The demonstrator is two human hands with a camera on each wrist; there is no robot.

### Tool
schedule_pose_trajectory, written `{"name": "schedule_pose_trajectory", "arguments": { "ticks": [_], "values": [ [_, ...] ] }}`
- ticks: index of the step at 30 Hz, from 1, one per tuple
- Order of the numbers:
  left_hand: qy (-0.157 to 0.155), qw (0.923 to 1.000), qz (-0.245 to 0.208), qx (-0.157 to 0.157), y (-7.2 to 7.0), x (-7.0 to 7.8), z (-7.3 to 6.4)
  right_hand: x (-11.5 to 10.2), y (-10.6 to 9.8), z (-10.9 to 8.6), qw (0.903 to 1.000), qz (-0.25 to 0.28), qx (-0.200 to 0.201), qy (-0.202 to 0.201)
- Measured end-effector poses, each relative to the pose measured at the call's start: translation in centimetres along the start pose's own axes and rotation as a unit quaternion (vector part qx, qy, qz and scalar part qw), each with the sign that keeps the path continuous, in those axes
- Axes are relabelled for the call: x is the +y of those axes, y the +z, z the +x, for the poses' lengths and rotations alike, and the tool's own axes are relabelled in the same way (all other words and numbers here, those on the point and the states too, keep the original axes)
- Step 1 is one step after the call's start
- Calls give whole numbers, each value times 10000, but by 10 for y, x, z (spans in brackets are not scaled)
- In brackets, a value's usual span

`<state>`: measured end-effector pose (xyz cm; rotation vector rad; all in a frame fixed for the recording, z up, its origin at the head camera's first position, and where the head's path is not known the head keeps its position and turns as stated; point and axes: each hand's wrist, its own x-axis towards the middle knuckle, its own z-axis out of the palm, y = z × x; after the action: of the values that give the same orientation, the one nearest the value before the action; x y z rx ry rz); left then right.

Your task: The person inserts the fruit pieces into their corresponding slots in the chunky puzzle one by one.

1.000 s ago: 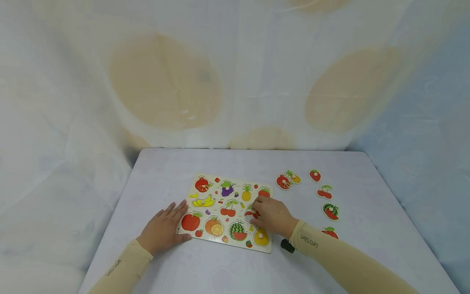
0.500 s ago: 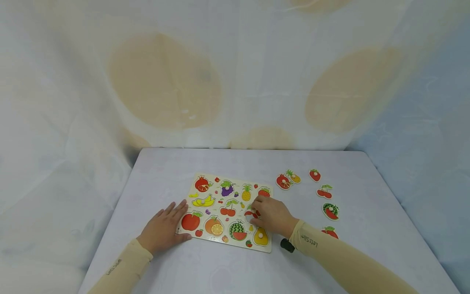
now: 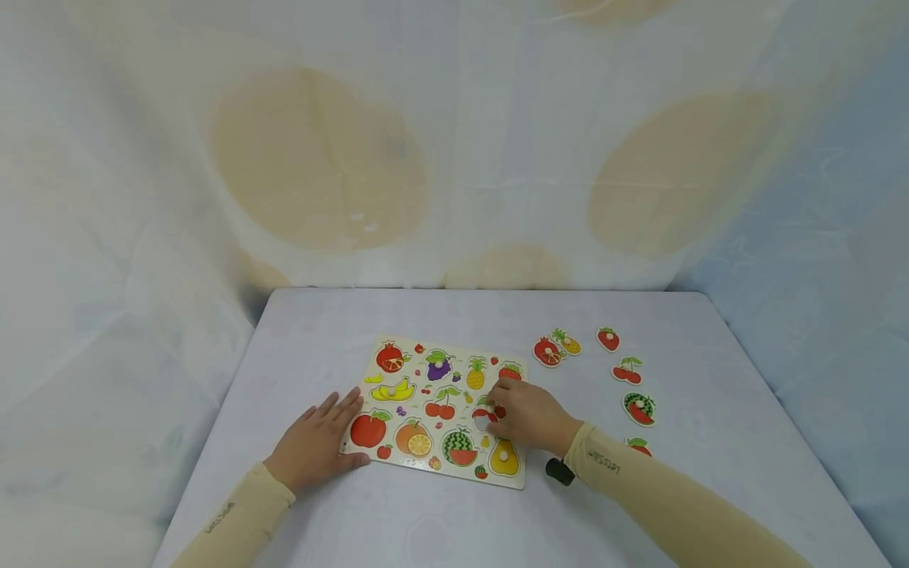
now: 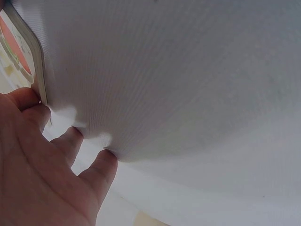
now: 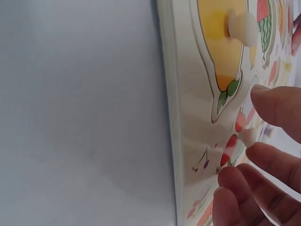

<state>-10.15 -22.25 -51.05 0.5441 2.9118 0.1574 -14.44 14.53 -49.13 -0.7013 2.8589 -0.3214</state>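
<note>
A wooden fruit puzzle board (image 3: 424,394) lies slightly askew on the table. My left hand (image 3: 312,446) rests at its left edge, fingers spread; in the left wrist view the fingertips (image 4: 110,155) touch the white tablecloth. My right hand (image 3: 536,418) is over the board's right side. In the right wrist view its thumb and fingers are bent and parted around a red puzzle piece (image 5: 229,149) with a pale knob (image 5: 248,136). The index fingertip is close to the knob; the thumb stands apart from it. Knobbed pear (image 3: 505,457), banana (image 3: 394,390) and grape (image 3: 439,365) pieces sit in the board.
Loose pieces lie right of the board: pomegranate (image 3: 548,352), pineapple (image 3: 567,341), strawberry (image 3: 608,339), cherries (image 3: 628,370), watermelon (image 3: 640,409) and a red fruit (image 3: 639,446) partly behind the right sleeve. A black object (image 3: 559,472) is by the right wrist.
My right hand has shifted very slightly near the red piece, and its wrist has moved a little to the right. The left hand and the board stay in place.
</note>
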Motion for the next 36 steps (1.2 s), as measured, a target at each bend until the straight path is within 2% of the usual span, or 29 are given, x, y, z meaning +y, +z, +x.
{"name": "schedule_pose_trajectory", "arguments": {
  "ticks": [6, 13, 19, 22, 26, 31, 36],
  "values": [
    [34, 10000, 22, 8, -2, -1, 0, 6, -4, 0, 9999, 126, 21, 10],
    [-16, 10000, 14, -8, -1, -2, 0, 24, -20, -5, 9986, 264, 293, 365],
    [-19, 10000, -7, -31, 2, -4, 0, 69, -32, -5, 9943, 231, 760, 709],
    [-50, 10000, -1, -65, 2, -5, 0, 93, -32, -1, 9904, 249, 957, 962],
    [-64, 10000, 19, -60, 2, -4, -2, 112, -27, 8, 9869, 290, 1106, 1134],
    [36, 10000, 62, 23, 2, -3, -3, 117, -21, 17, 9845, 381, 1106, 1309],
    [89, 9999, 86, 8, 2, -3, -1, 119, -17, 22, 9828, 237, 885, 1603]
  ]
}}
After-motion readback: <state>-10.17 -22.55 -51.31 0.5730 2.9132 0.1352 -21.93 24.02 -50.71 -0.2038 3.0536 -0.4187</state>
